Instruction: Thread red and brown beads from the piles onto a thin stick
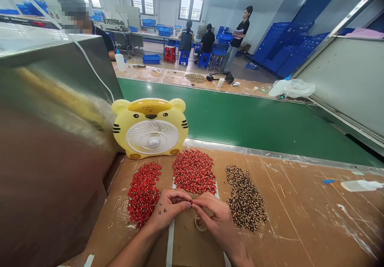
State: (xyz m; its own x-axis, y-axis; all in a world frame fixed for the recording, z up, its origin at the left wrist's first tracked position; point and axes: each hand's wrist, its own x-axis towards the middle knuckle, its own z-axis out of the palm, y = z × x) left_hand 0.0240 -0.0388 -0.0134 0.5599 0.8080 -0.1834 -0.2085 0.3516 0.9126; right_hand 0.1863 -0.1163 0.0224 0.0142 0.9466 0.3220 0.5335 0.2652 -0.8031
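My left hand [168, 209] and my right hand [216, 220] meet at the fingertips over the cardboard-covered bench [300, 219]. Both are pinched on one tiny red piece [189, 204] between them. Just beyond the fingers lies a pile of small red parts [194, 171]. A second red pile [143, 193] sits left of my left hand. A heap of small dark brown and gold parts [245, 198] lies right of my right hand. A tape ring [198, 223] rests under my right hand.
A yellow tiger-shaped desk fan [150, 128] stands behind the piles. A green conveyor belt [255, 119] runs past. A metal housing [45, 119] walls the left. A squeeze bottle [361, 185] lies at right. Several people and blue crates [285, 51] are in the background.
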